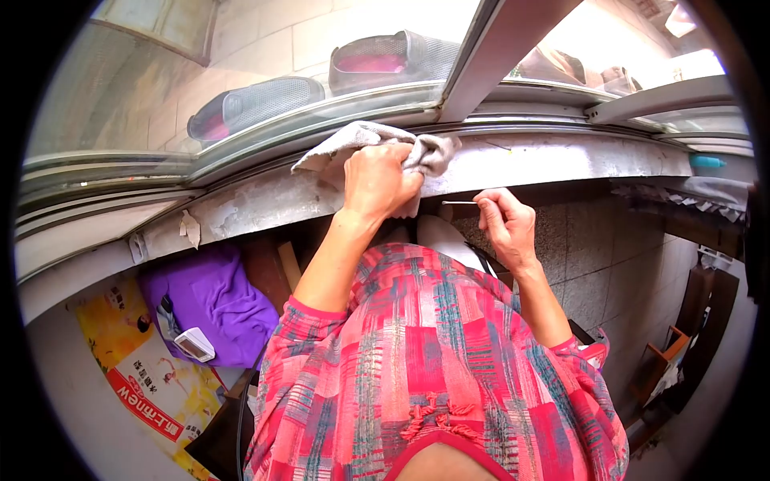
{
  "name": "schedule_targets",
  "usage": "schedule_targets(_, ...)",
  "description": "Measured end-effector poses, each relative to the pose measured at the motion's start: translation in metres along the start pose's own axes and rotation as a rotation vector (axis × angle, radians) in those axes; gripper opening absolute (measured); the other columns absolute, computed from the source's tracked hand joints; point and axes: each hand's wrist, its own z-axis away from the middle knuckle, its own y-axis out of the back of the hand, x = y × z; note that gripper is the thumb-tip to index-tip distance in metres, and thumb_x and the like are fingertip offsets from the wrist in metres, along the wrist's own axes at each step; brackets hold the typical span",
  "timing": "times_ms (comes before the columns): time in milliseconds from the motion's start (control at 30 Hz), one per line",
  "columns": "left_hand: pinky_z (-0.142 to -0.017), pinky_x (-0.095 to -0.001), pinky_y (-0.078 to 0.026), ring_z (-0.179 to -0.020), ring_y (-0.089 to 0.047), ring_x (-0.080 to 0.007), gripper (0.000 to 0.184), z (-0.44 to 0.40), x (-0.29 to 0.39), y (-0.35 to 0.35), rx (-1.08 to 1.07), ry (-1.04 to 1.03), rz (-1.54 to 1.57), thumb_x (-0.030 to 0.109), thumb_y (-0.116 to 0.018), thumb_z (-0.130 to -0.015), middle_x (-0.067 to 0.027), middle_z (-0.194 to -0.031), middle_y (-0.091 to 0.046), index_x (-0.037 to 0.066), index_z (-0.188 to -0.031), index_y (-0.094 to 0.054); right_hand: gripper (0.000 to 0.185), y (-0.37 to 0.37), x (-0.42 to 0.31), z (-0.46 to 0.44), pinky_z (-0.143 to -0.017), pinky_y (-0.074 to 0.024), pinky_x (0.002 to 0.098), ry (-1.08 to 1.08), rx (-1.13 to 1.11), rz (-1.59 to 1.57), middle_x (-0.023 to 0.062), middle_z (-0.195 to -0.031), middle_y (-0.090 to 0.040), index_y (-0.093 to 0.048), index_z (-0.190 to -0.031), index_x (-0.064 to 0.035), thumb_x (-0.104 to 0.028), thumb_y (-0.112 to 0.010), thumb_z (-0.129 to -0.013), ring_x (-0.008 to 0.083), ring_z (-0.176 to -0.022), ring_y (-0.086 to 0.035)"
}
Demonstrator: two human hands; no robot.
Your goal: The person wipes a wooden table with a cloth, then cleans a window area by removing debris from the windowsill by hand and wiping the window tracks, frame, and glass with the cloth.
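Note:
My left hand (377, 183) is closed on a crumpled light-grey cloth (433, 154), which lies against the window sill (553, 160) beside the sliding track. Part of the cloth droops over the sill's front edge. To the right and slightly below the sill, my right hand (507, 224) pinches a thin, pale stick (459, 203) between thumb and fingers. The stick points left towards the cloth, apart from it. What kind of stick it is cannot be made out.
Behind the glass stand grey mesh shoes (393, 62). A window frame post (501, 56) rises from the track. Below left lie a purple cloth (212, 301), a small white device (195, 345) and a yellow printed box (152, 385). A turquoise object (707, 161) rests at the sill's right end.

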Motion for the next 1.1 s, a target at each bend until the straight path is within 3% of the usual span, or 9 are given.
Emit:
schedule_targets(67, -0.058, -0.0393, -0.050, -0.062, -0.060, -0.0340, 0.018, 0.011, 0.003, 0.017, 0.067, 0.063, 0.070, 0.023, -0.064, -0.066, -0.0139, -0.069, -0.063, 0.011, -0.079, -0.067, 0.011, 0.007, 0.009, -0.001, -0.042, -0.0346, 0.0182, -0.063, 0.088, -0.044, -0.0020, -0.058, -0.055, -0.063, -0.091, -0.0022, -0.010, -0.055, -0.093, 0.0024, -0.047, -0.045)
schedule_targets(200, -0.056, -0.0240, -0.044, -0.058, -0.055, -0.0079, 0.017, 0.056, -0.024, 0.072, 0.364, 0.161, 0.314, 0.008, -0.067, -0.068, -0.0051, -0.065, -0.063, 0.003, -0.085, -0.068, 0.017, 0.019, 0.018, -0.009, -0.043, -0.0363, 0.0182, -0.248, 0.138, -0.144, -0.0006, -0.058, -0.057, -0.065, -0.089, -0.0003, -0.015, -0.057, -0.093, 0.0031, -0.047, -0.048)
schedule_targets(267, -0.061, -0.0234, -0.044, -0.069, -0.052, -0.0036, 0.014, 0.084, -0.043, 0.100, 0.485, 0.290, 0.479, 0.005, -0.069, -0.072, -0.0005, -0.071, -0.065, -0.001, -0.085, -0.068, 0.018, 0.015, 0.019, -0.013, -0.043, -0.0360, 0.0185, -0.258, 0.131, -0.121, -0.0008, -0.059, -0.057, -0.065, -0.090, -0.0005, -0.015, -0.056, -0.093, 0.0029, -0.047, -0.048)
schedule_targets(400, -0.083, -0.0293, -0.047, -0.086, -0.063, -0.0163, 0.025, 0.123, -0.078, 0.147, 0.715, 0.288, 0.725, -0.007, -0.068, -0.072, -0.0093, -0.094, -0.068, -0.006, -0.097, -0.067, 0.012, -0.016, 0.015, -0.026, -0.048, -0.0422, 0.0227, -0.131, 0.037, 0.120, 0.0029, -0.058, -0.058, -0.064, -0.092, -0.0021, -0.011, -0.056, -0.092, 0.0061, -0.051, -0.053)
schedule_targets(500, -0.086, -0.0312, -0.049, -0.091, -0.064, -0.0204, 0.028, 0.142, -0.106, 0.174, 0.730, 0.253, 0.514, -0.007, -0.063, -0.075, -0.0134, -0.100, -0.067, -0.007, -0.103, -0.065, 0.010, -0.059, 0.011, -0.036, -0.051, -0.0452, 0.0266, -0.057, -0.037, 0.142, 0.0051, -0.058, -0.058, -0.063, -0.091, -0.0046, -0.013, -0.058, -0.090, 0.0124, -0.052, -0.058)
schedule_targets(667, -0.093, -0.0363, -0.047, -0.098, -0.063, -0.0234, 0.035, 0.161, -0.115, 0.210, 0.895, 0.238, 0.915, -0.004, -0.058, -0.077, -0.0145, -0.107, -0.065, -0.006, -0.111, -0.061, 0.011, -0.107, -0.011, -0.045, -0.053, -0.0463, 0.0298, -0.017, -0.122, 0.205, 0.0085, -0.059, -0.061, -0.063, -0.089, -0.0066, -0.016, -0.058, -0.089, 0.0191, -0.053, -0.061)
schedule_targets(867, -0.100, -0.0412, -0.041, -0.110, -0.057, -0.0267, 0.043, 0.203, -0.144, 0.230, 0.969, 0.290, 1.087, 0.006, -0.057, -0.077, -0.0157, -0.117, -0.059, -0.005, -0.119, -0.056, 0.023, -0.126, 0.001, -0.044, -0.056, -0.0479, 0.0299, -0.044, -0.021, 0.178, 0.0058, -0.064, -0.065, -0.062, -0.111, -0.0098, -0.013, -0.056, -0.090, 0.0157, -0.058, -0.063)
schedule_targets(900, -0.101, -0.0415, -0.040, -0.110, -0.057, -0.0272, 0.045, 0.208, -0.147, 0.228, 0.986, 0.323, 1.144, 0.007, -0.057, -0.077, -0.0156, -0.117, -0.059, -0.004, -0.120, -0.056, 0.032, -0.121, 0.000, -0.040, -0.053, -0.0460, 0.0224, -0.048, -0.046, 0.201, 0.0034, -0.080, -0.067, -0.057, -0.123, -0.0072, -0.008, -0.054, -0.091, 0.0070, -0.057, -0.056)
schedule_targets(1100, -0.099, -0.0440, -0.041, -0.109, -0.056, -0.0286, 0.049, 0.202, -0.155, 0.207, 0.801, 0.365, 1.298, 0.007, -0.058, -0.073, -0.0148, -0.116, -0.059, -0.001, -0.122, -0.054, 0.028, -0.106, 0.005, -0.029, -0.055, -0.0478, 0.0231, 0.102, 0.042, 0.308, 0.0071, -0.094, -0.065, -0.060, -0.116, -0.0054, -0.002, -0.056, -0.088, 0.0097, -0.059, -0.057)
